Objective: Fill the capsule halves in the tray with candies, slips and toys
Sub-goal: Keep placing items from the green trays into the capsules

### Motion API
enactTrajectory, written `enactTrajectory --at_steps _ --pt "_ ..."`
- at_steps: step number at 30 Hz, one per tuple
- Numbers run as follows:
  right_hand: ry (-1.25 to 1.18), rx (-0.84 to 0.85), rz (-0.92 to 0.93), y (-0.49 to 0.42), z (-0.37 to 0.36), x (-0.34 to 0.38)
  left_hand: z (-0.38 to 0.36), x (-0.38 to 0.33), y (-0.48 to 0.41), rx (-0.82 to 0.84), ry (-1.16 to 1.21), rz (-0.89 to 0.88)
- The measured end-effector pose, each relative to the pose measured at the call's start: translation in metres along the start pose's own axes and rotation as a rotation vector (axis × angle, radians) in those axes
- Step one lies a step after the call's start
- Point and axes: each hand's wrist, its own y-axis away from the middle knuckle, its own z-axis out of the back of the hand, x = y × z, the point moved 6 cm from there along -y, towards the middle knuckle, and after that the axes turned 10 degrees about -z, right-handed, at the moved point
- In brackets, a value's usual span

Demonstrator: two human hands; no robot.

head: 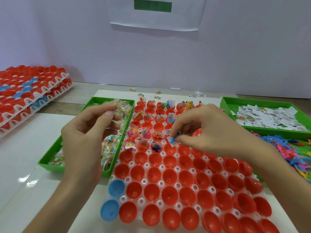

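Note:
A white tray [146, 165] in front of me holds many red capsule halves [170, 175] and two blue ones [116, 188] at its near left corner. The far rows hold slips, candy packets and small toys; the near rows are bare. My right hand [210, 130] hovers over the tray's middle and pinches a printed paper slip with a blue toy [174, 141] above a red half. My left hand [87, 130] hangs over the green candy bin [48, 163], fingers curled round clear candy packets [116, 110].
A green bin of paper slips [269, 115] stands at the far right, a green bin of coloured plastic toys [299, 152] just in front of it. Stacked trays of capsule halves [30, 88] sit at the far left. Loose packets and slips lie behind the tray.

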Motion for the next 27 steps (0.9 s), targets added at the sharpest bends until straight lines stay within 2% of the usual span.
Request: enactTrajectory --at_steps 2,6,8,12,18,27 --pt "0.013 0.005 -0.005 0.000 -0.001 0.000 -0.003 -0.002 -0.003 0.116 -0.100 -0.022" --pt "-0.005 -0.014 -0.015 0.000 0.001 0.001 -0.013 -0.007 -0.010 0.558 -0.548 -0.188" --pt "-0.020 -0.020 -0.003 0.001 0.000 0.003 -0.012 -0.006 -0.012 0.688 -0.672 -0.234" --pt "-0.062 0.022 0.047 0.001 -0.016 0.016 -0.004 -0.001 -0.019 0.719 -0.706 -0.221" --pt "0.001 0.024 0.067 -0.005 -0.039 0.024 0.002 0.010 -0.020 0.781 -0.724 -0.178" --pt "0.120 0.101 0.107 -0.016 -0.063 0.038 0.002 0.011 -0.022 0.735 -0.726 -0.188"
